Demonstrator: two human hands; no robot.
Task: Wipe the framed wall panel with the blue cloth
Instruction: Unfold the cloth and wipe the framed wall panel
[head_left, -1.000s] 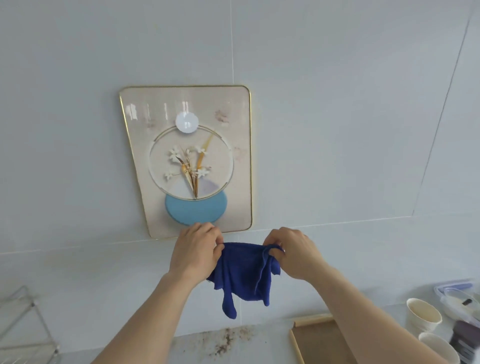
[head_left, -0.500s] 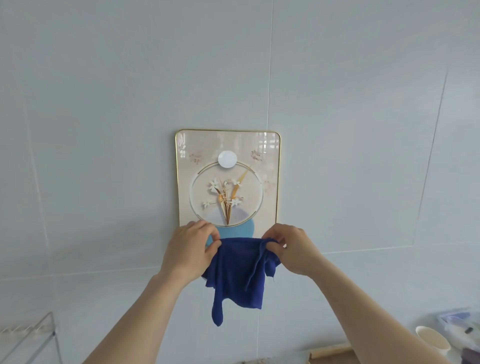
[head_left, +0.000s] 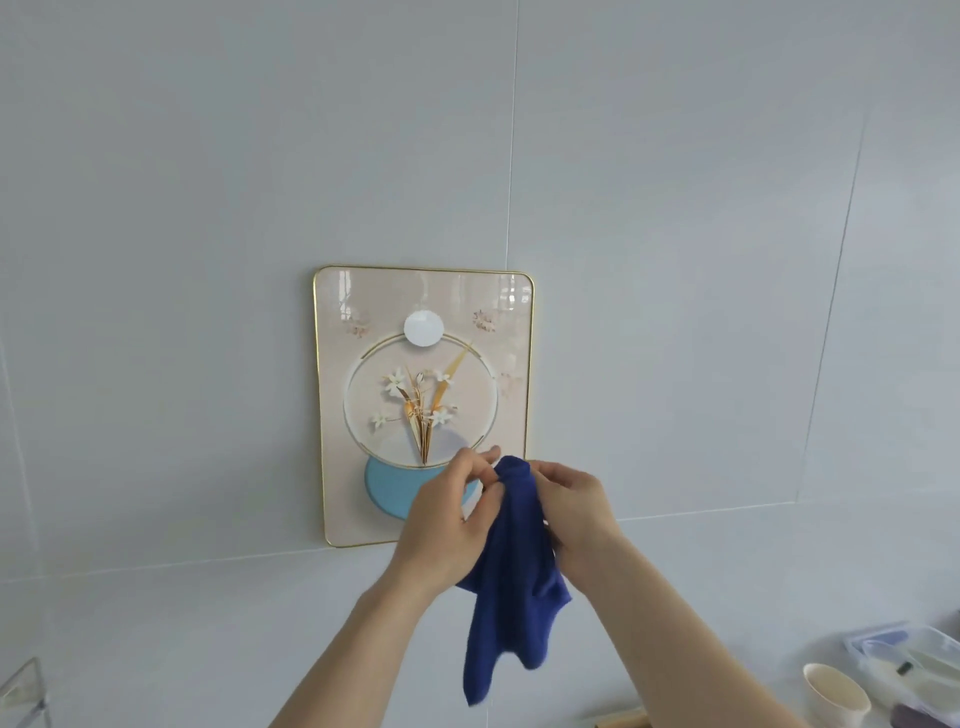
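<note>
The framed wall panel hangs on a pale tiled wall; it has a thin gold rim, a cream face, a white disc, a ring with gold and white flowers and a light blue half-disc. A dark blue cloth hangs bunched in front of the panel's lower right corner. My left hand and my right hand pinch the cloth's top between them, close together. Both hands cover part of the blue half-disc and the panel's lower right part. The cloth is not pressed against the panel.
A cream paper cup and a clear plastic container stand at the lower right. A wooden edge shows at the bottom. A wire rack corner sits at the lower left.
My hands have come together, gathering the spread cloth into a narrow hanging bunch. The view has shifted, so the panel sits larger and more central.
</note>
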